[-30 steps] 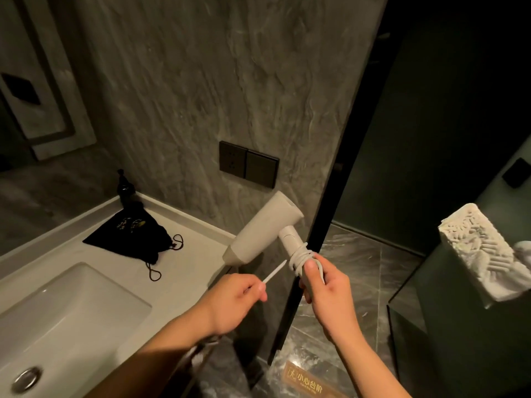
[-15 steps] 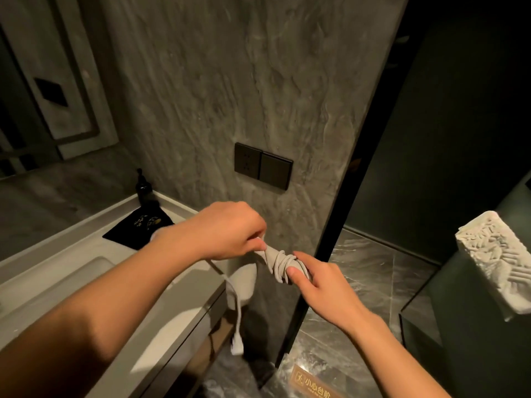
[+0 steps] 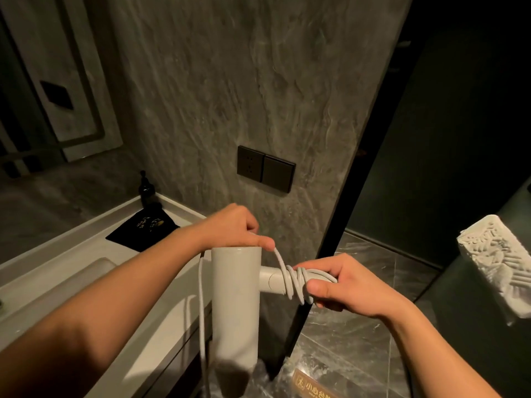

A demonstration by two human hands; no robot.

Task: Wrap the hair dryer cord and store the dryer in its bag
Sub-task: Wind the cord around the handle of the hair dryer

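The hair dryer (image 3: 236, 305) is held in mid-air beside the bench (image 3: 161, 334), barrel hanging down, its handle gripped by the right hand (image 3: 349, 285), whose fingers are closed around the handle and the loops of cord (image 3: 296, 280) already wound there. A strand of that cord is pinched by the left hand (image 3: 232, 229) just above the barrel, and the remainder is seen hanging down toward the floor. The black bag (image 3: 142, 229) is left flat on the bench, well apart. If tension is lost at the pinch, the loops are likely to slacken and slide off; the dangling length could snag the bench edge.
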